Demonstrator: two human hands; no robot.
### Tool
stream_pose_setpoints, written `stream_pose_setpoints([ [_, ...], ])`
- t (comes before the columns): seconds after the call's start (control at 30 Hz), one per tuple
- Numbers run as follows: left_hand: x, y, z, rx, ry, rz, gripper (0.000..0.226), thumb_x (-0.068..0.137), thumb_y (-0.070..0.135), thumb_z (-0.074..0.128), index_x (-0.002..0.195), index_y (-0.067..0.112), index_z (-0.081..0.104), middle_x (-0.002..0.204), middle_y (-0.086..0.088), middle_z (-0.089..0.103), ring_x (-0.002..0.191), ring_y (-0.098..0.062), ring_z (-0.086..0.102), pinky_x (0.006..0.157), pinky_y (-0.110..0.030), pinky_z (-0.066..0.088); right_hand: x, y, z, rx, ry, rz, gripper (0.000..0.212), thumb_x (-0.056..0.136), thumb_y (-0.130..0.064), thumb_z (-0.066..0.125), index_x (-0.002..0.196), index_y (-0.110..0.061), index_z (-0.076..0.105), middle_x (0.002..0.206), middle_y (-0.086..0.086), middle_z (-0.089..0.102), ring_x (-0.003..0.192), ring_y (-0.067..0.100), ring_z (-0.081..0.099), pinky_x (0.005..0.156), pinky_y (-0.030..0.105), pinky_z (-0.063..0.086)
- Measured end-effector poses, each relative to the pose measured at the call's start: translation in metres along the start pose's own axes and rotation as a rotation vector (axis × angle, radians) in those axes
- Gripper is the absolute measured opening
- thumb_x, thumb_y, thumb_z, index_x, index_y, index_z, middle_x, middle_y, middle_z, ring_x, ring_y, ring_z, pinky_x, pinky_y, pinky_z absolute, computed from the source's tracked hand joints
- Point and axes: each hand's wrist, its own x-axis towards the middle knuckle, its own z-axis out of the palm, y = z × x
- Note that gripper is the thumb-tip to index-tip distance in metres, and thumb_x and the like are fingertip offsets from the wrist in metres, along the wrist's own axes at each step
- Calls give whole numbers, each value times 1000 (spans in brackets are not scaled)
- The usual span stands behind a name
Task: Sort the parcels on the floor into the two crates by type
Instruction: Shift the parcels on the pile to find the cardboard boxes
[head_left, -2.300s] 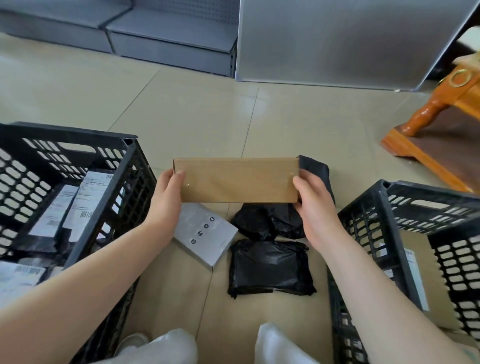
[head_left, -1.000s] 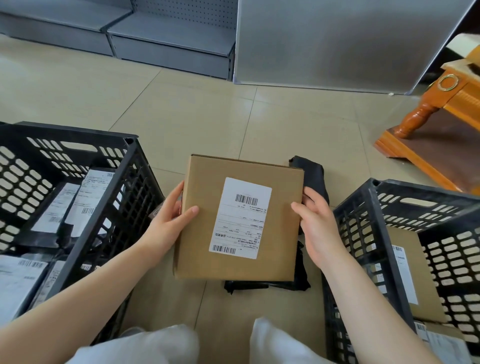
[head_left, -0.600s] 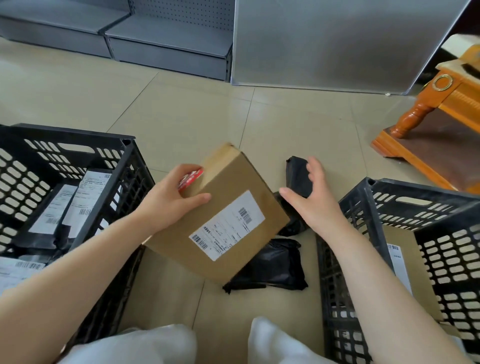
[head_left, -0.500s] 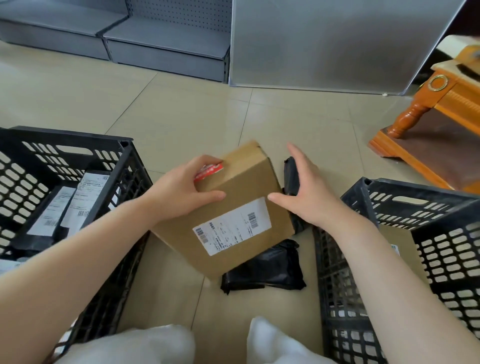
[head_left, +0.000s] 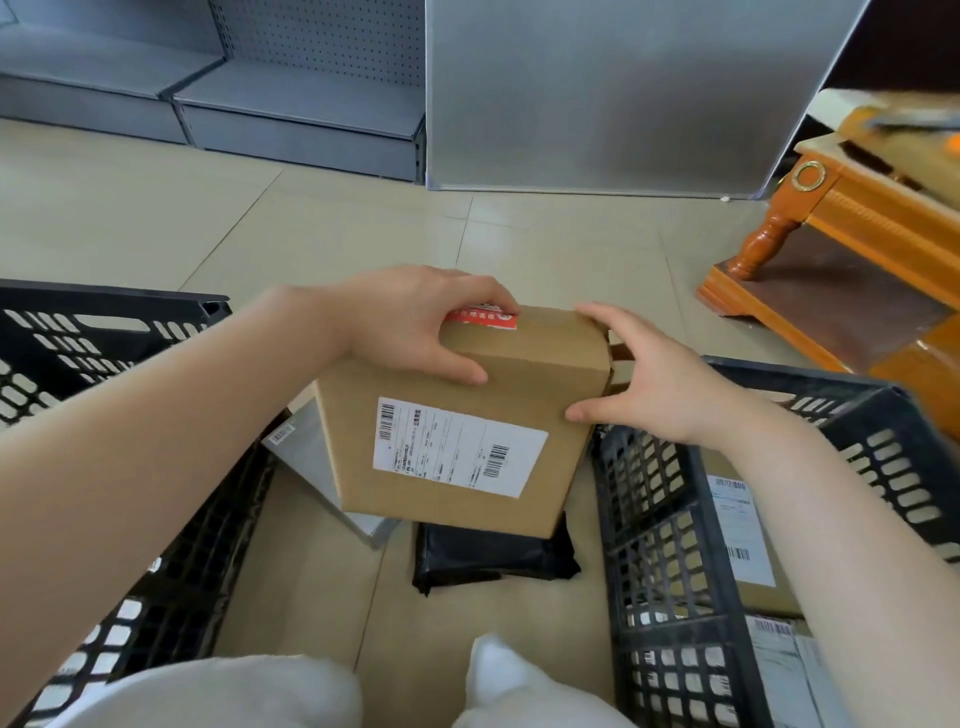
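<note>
Right crate: black slotted plastic crate (head_left: 675, 519) at the person's right, labelled cardboard parcels inside; its near rim lies just right of the held box.
Left crate: black slotted plastic crate (head_left: 104, 332), well left of the box.
Held parcel: brown cardboard box with white shipping label (head_left: 462, 421), in the air between the crates, long axis across the view, tilted.
Floor parcels: black poly bag (head_left: 493, 558) and grey flat packet (head_left: 311, 457) beneath the box.
Left hand (head_left: 415, 327): fingers curled over the far top edge, gripping.
Right hand (head_left: 654, 384): thumb and fingers clasp the right end; nearer to the right crate, judged the destination.
</note>
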Motion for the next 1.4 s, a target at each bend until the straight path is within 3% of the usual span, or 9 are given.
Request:
stream_pose_setpoints([
  [0.17,-2,-11,22,132,355,24,78,88,54,59,153,25,26,157,0,33,147,-22,23,123,-42,8,-15,24,2,152,176,137,101,73,-34,87,155,-30,29,149,-9,40,125,5,37,103,27,32],
  [0.4,-26,-11,64,-259,589,-415,85,94,47,55,157,21,3,165,-2,8,152,-20,7,122,-44,12,-26,57,4,943,300,408,63,80,-20,81,136,-18,54,129,4,64,114,19,65,87,40,60],
  [0.57,-14,5,77,-1101,497,-769,95,85,62,62,156,36,5,162,5,18,146,-21,26,113,-47,34,-40,65,0,1224,362,480,36,87,-19,73,122,-16,62,124,7,66,115,24,63,80,40,62],
  [0.7,5,34,77,-1366,331,-687,81,91,47,63,154,39,14,146,1,43,124,-24,51,93,-46,54,-58,74,-7,1326,410,532,36,88,-20,73,122,-17,62,125,9,63,115,25,62,81,42,62],
  [0.83,32,67,78,-1359,232,-565,76,95,32,63,154,35,16,118,9,59,106,-14,61,87,-37,56,-81,92,-18,1370,500,595,31,89,-22,71,118,-18,59,124,13,59,115,29,60,79,42,62],
  [1.0,58,114,84,-1289,60,-452,75,94,33,63,154,32,17,141,3,51,124,-17,51,108,-44,43,-120,128,-27,1402,648,608,30,93,-29,67,121,-23,59,123,7,60,116,28,58,77,43,62],
  [1.2,65,162,127,-1168,-176,-386,79,93,44,61,156,29,16,150,4,42,128,-15,47,110,-38,40,-163,170,-31,1472,842,672,40,92,-31,68,130,-22,56,128,7,59,119,32,54,88,48,56],
  [1.33,65,179,157,-1081,-327,-393,80,92,47,61,156,34,15,157,3,32,134,-19,43,113,-39,37,-187,191,-28,1564,987,758,75,62,-35,82,130,-19,54,128,14,55,117,35,55,91,53,52],
  [1.4,66,185,166,-1076,-362,-408,83,90,47,62,156,33,13,155,2,34,129,-20,47,111,-37,40,-198,203,-24,1626,1042,793,79,61,-35,85,131,-16,53,132,17,53,117,37,55,89,55,52],
])
